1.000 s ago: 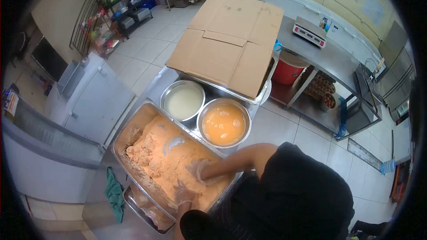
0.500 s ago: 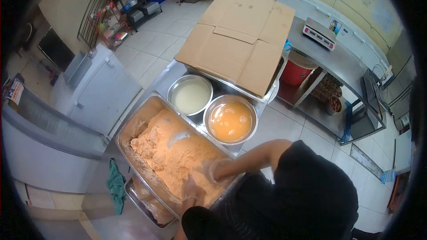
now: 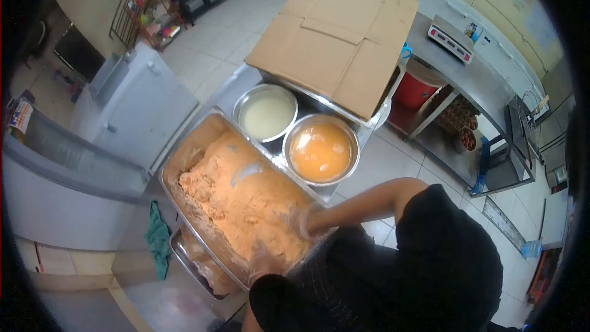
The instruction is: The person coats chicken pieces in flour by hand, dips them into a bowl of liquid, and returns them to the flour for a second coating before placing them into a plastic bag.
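Observation:
A deep steel pan (image 3: pixel 174 192) holds a large mass of orange, crumbly dough (image 3: pixel 236 193) with a small pale patch on its surface. In the near end of the pan, my left hand (image 3: pixel 264 263) presses into the dough, its fingers blurred and partly sunk. My right hand (image 3: pixel 300 220), in a clear plastic glove, touches the dough close to the pan's right wall; its fingers are smeared and partly covered. Beside the pan stand a steel bowl of orange, egg-like liquid (image 3: pixel 319 155) and a steel bowl of pale, cloudy liquid (image 3: pixel 265 117).
A flattened cardboard sheet (image 3: pixel 332 40) covers a container behind the bowls. Left of the pan lie a green cloth (image 3: pixel 157 240) and a smaller tray (image 3: pixel 203 270) with plastic-wrapped contents. To the right, a steel table (image 3: pixel 485 77) carries a scale (image 3: pixel 450 40); a red bucket (image 3: pixel 415 91) stands near it.
The whole view has shifted, so the pan and bowls sit slightly higher. Both hands stay at the dough near the pan's near end, and the dough around them looks reshaped.

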The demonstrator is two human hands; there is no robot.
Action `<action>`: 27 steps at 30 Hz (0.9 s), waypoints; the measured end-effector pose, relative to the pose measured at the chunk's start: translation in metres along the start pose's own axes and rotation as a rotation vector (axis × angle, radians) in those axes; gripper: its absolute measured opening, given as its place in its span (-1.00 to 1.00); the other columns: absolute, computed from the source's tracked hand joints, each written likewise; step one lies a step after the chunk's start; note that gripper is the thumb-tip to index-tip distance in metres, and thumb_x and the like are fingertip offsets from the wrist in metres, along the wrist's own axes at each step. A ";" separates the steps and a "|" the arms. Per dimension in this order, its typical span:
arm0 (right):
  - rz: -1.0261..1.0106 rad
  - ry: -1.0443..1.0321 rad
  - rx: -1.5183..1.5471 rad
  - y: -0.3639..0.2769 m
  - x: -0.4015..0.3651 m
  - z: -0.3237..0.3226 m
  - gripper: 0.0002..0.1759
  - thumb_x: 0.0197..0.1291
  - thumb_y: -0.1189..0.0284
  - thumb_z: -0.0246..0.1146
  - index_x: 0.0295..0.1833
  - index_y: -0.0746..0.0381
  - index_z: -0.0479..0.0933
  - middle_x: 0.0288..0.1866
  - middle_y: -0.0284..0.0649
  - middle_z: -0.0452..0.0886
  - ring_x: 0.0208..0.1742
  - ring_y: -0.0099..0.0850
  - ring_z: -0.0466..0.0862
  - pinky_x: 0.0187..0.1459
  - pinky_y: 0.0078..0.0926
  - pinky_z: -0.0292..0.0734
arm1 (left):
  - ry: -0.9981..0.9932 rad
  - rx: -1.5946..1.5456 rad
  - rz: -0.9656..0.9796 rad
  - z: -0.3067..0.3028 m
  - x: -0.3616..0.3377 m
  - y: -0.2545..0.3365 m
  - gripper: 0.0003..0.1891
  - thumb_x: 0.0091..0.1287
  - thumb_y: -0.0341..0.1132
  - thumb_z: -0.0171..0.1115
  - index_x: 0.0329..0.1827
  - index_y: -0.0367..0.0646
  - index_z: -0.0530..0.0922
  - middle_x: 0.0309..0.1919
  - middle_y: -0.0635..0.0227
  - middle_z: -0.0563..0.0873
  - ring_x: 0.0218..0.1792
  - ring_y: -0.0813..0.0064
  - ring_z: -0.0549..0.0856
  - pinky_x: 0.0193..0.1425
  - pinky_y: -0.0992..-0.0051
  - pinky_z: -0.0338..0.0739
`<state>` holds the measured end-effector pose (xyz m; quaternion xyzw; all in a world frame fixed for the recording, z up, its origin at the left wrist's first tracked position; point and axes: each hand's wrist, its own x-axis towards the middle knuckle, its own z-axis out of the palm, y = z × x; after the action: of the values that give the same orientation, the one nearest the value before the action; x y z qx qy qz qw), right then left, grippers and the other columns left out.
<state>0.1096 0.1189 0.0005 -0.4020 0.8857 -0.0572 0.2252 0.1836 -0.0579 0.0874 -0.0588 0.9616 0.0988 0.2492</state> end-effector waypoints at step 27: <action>0.096 -0.289 -0.159 -0.022 -0.031 -0.144 -0.60 -0.45 0.37 0.57 -0.31 0.06 0.71 -0.24 -0.24 0.73 -0.14 -0.33 0.69 -0.25 -0.31 0.64 | -0.066 -0.450 -0.020 -0.048 0.016 -0.004 -0.11 0.13 -0.13 0.37 0.44 -0.35 0.11 -0.21 -0.07 0.71 -0.19 -0.08 0.70 -0.12 0.22 0.59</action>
<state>0.0781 0.1157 0.1462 -0.3800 0.8638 0.0822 0.3204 0.1479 -0.0730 0.1196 -0.1193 0.9060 0.3100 0.2623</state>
